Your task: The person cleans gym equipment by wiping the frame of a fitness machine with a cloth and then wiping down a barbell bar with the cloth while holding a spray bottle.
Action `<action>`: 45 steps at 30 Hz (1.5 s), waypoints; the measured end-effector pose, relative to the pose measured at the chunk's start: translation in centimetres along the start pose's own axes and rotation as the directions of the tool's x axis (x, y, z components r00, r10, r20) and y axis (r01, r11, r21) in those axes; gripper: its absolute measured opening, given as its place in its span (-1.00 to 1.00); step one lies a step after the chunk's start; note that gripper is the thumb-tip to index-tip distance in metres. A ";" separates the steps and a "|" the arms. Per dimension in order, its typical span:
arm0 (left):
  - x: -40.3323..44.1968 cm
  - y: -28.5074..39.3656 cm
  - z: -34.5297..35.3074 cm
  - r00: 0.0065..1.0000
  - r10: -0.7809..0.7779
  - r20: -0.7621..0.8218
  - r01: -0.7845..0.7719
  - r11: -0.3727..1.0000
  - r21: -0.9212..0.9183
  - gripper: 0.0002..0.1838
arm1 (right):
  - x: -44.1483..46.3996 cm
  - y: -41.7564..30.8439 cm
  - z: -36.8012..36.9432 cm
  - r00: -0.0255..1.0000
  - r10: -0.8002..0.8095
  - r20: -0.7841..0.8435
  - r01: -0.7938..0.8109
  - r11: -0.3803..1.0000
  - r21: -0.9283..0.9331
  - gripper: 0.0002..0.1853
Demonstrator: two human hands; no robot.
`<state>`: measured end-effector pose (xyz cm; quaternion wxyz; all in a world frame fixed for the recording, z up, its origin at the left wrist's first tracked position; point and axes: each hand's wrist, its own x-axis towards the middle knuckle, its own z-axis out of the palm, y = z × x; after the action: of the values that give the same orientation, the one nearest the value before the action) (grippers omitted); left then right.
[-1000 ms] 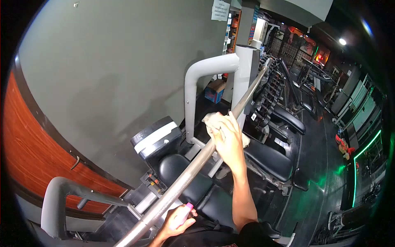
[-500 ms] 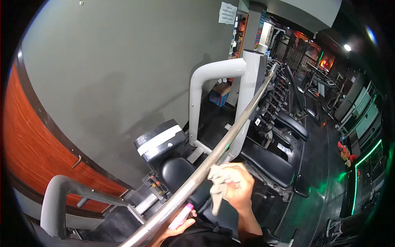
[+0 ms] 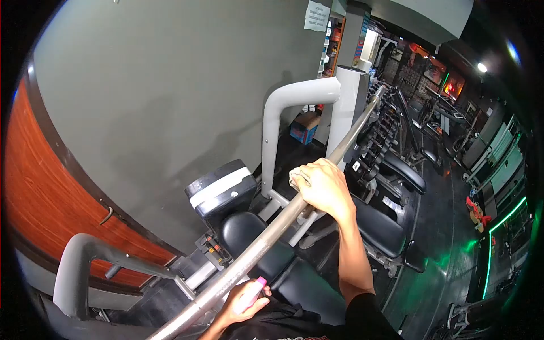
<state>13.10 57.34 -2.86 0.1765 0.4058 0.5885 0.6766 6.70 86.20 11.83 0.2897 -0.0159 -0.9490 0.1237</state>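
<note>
A long metal barbell (image 3: 249, 256) runs diagonally from the bottom of the view to the upper right. My right hand (image 3: 326, 187) is wrapped over it near the white upright, pressing a pale cloth (image 3: 294, 178) against the bar; most of the cloth is hidden under the fingers. Below the bar, close to my body, my left hand (image 3: 241, 306) is closed round a small pale bottle with a pink cap (image 3: 252, 294). The bottle tilts up and to the right.
Under the bar lies a black padded bench (image 3: 303, 283) with a headrest. White rack uprights (image 3: 343, 113) and a grey frame (image 3: 73, 272) stand on either side. Dumbbells (image 3: 379, 141) line a rack behind. A blue box (image 3: 304, 130) rests by the grey wall.
My right hand has moved up and forward with the cloth, from beside the bar onto it. The left hand still holds the bottle in nearly the same place.
</note>
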 end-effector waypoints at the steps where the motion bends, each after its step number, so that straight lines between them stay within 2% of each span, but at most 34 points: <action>1: -0.2 0.0 0.1 1.000 -0.002 -0.001 0.002 1.000 0.002 -0.56 | 0.0 -0.1 0.1 1.000 0.000 0.001 0.000 1.000 0.003 -0.74; 3: -0.5 -0.1 0.3 0.999 -0.048 -0.008 0.047 0.996 -0.072 -0.58 | 0.1 -0.6 0.1 0.981 -0.126 0.149 0.130 0.991 -0.017 -0.77; 7: -0.6 -0.1 0.3 0.995 -0.100 0.020 0.102 0.992 -0.077 -0.62 | -1.4 -6.1 -0.1 0.908 -0.311 0.280 0.295 0.950 0.097 -0.81; 8: -0.6 -0.2 0.3 0.990 -0.140 0.025 0.142 0.987 -0.070 -0.64 | -2.2 -7.4 0.2 0.887 -0.353 0.296 0.312 0.933 0.179 -0.83; 9: -0.6 -0.3 0.4 0.983 -0.180 0.029 0.182 0.981 -0.063 -0.65 | -3.0 -9.0 -0.5 0.892 -0.393 0.222 0.343 0.911 0.231 -0.86; 11: 0.3 0.5 0.7 0.990 -0.143 0.021 0.144 0.986 -0.088 -0.65 | -4.4 -10.4 -0.2 0.934 -0.345 0.092 0.254 0.823 0.508 -0.93; 12: 0.6 0.7 0.8 0.994 -0.107 0.015 0.108 0.988 -0.108 -0.65 | -4.4 -10.2 -0.2 0.934 -0.346 0.092 0.254 0.822 0.509 -0.93; 14: 0.7 0.4 0.8 0.996 -0.088 0.011 0.089 0.989 -0.119 -0.65 | -4.6 -9.1 -0.5 0.938 -0.343 0.040 0.229 0.704 0.673 -0.83; 15: 0.7 0.2 0.9 0.998 -0.069 0.009 0.069 0.989 -0.131 -0.65 | -4.7 -8.3 -1.0 0.967 -0.235 0.100 0.092 0.687 0.721 -0.77; 17: 0.6 0.1 0.8 0.997 -0.070 0.010 0.071 0.989 -0.133 -0.66 | -3.6 -6.3 -2.2 1.000 0.027 -0.003 -0.014 0.610 0.793 -0.82; 19: 0.5 -0.1 0.8 0.997 -0.073 0.004 0.073 0.988 -0.137 -0.66 | -1.9 -3.6 -3.3 0.955 0.268 -0.127 -0.081 0.646 0.759 -0.81; 21: 0.4 -0.1 0.8 0.998 -0.055 0.011 0.056 0.994 -0.097 -0.69 | -0.4 0.3 -2.5 0.947 0.218 -0.237 -0.066 0.853 0.518 -0.80; 23: 0.2 0.2 1.0 0.998 -0.067 0.014 0.068 0.992 -0.105 -0.70 | -0.5 2.9 -0.4 0.999 -0.031 0.037 0.026 0.992 0.123 -0.76; 24: 0.1 0.3 1.0 0.997 -0.081 0.018 0.083 0.990 -0.114 -0.71 | -0.5 2.0 0.9 0.985 -0.019 -0.172 0.044 0.989 0.143 -0.73; 25: 0.0 0.4 1.0 0.996 -0.081 0.020 0.083 0.990 -0.113 -0.71 | -0.8 1.7 0.7 0.992 0.019 -0.128 0.003 0.985 0.170 -0.76; 27: -0.1 0.7 1.0 0.999 -0.032 0.035 0.033 0.999 -0.024 -0.72 | -1.3 0.9 0.9 0.981 0.046 -0.187 -0.025 0.993 0.113 -0.79; 31: -0.7 1.2 0.9 0.999 -0.032 0.021 0.032 0.999 -0.012 -0.72 | -2.4 -0.1 1.4 0.966 0.044 -0.255 -0.007 0.989 0.144 -0.83; 33: -1.1 1.4 0.8 0.999 -0.033 0.013 0.033 0.999 0.015 -0.72 | -3.6 -1.9 1.0 0.957 0.082 -0.280 0.009 0.951 0.308 -0.85; 35: -1.3 1.1 0.8 0.999 -0.031 0.017 0.030 0.999 0.037 -0.72 | -5.1 -4.7 0.4 0.961 0.028 -0.274 0.079 0.926 0.368 -0.88; 36: -1.4 1.1 0.8 0.999 -0.027 0.022 0.025 0.998 0.063 -0.72 | -5.9 -6.2 -0.1 0.963 -0.054 -0.263 0.149 0.921 0.359 -0.86; 38: -1.3 1.5 1.0 0.999 -0.017 0.028 0.014 0.997 0.080 -0.71 | -8.9 -9.4 0.0 0.980 -0.039 -0.196 0.091 0.961 0.262 -0.69; 41: -1.2 1.7 1.1 0.999 0.033 0.038 -0.037 0.993 0.110 -0.70 | -12.4 -11.0 0.8 0.979 -0.038 -0.198 0.111 0.920 0.375 -0.70; 43: -1.2 1.8 1.2 0.997 0.070 0.045 -0.075 0.989 0.124 -0.69 | -13.2 -9.6 0.5 0.983 -0.024 -0.180 0.124 0.814 0.567 -0.75; 44: -1.3 2.0 1.4 0.999 0.009 0.037 -0.012 0.997 0.071 -0.69 | -13.3 -8.7 0.6 0.981 0.048 -0.187 0.087 0.755 0.650 -0.76; 45: -1.5 2.2 1.4 0.998 -0.051 0.034 0.050 0.999 0.017 -0.69 | -13.9 -8.4 -0.1 0.972 0.237 -0.007 -0.125 0.541 0.832 -0.75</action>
<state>15.61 56.70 -1.34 0.2001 0.4038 0.6009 0.6602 18.70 76.68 6.35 0.3049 0.0161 -0.7543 0.5813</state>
